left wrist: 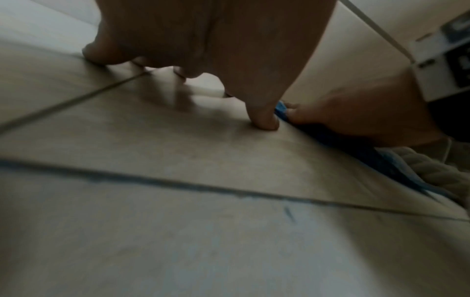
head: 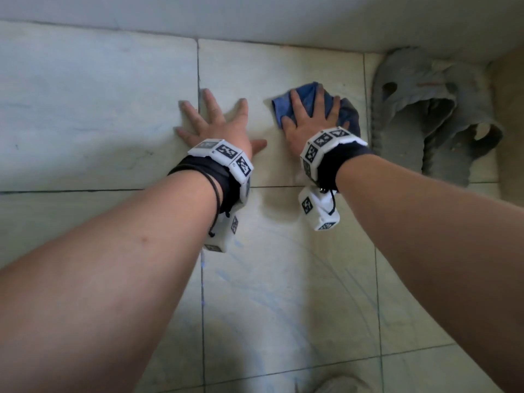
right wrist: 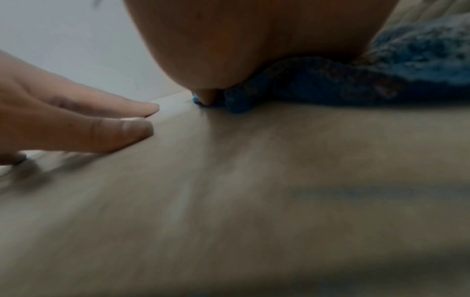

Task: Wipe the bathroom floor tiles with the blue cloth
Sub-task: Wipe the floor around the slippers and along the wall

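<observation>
The blue cloth (head: pixel 307 95) lies crumpled on a pale floor tile (head: pixel 278 72) close to the far wall. My right hand (head: pixel 312 114) lies flat on top of it with fingers straight and spread, pressing it to the floor. In the right wrist view the cloth (right wrist: pixel 330 86) bulges out from under my palm. My left hand (head: pixel 218 123) rests flat on the tiles just left of the cloth, fingers splayed, holding nothing. In the left wrist view its fingertips (left wrist: pixel 264 122) touch the tile, with the cloth (left wrist: pixel 356 148) to the right under my right hand.
A grey bunched floor rag or mat (head: pixel 431 114) lies in the right corner, right beside the cloth. The white wall (head: pixel 255 15) runs along the far edge. Faint blue streaks (head: pixel 269 293) mark the nearer tiles. Dark grout lines cross the floor.
</observation>
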The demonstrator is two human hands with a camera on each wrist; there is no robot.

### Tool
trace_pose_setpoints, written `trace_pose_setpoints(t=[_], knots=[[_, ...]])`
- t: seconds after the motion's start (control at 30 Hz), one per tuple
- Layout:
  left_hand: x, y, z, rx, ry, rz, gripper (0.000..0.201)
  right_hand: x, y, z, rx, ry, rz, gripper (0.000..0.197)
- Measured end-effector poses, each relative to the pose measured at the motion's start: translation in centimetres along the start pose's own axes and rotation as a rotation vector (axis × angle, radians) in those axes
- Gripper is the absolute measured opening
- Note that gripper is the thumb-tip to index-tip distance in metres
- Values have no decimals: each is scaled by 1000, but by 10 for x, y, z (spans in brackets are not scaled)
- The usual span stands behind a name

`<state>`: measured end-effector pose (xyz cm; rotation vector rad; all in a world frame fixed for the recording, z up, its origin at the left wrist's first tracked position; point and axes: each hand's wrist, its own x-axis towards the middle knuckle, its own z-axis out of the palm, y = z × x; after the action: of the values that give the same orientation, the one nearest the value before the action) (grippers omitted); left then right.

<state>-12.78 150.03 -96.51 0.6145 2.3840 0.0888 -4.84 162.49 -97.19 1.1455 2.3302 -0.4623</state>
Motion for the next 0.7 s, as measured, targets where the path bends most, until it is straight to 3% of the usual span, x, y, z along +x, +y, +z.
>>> trace_pose_setpoints(t=[0.1,0.37,0.6,0.7], knots=[[6,12,-3,-10,-23,-4,83,11,-1,-8,2,14,-8,59],[9,25,-14,-20,-33,-57,88,-23,27,18,49,15,36,60],[14,26,-11,-37,-30,-52,89,39,27,-25,48,45,103,58],[16,25,-11,-33,-36,-61,90,43,23,-27,74,54,108,59]])
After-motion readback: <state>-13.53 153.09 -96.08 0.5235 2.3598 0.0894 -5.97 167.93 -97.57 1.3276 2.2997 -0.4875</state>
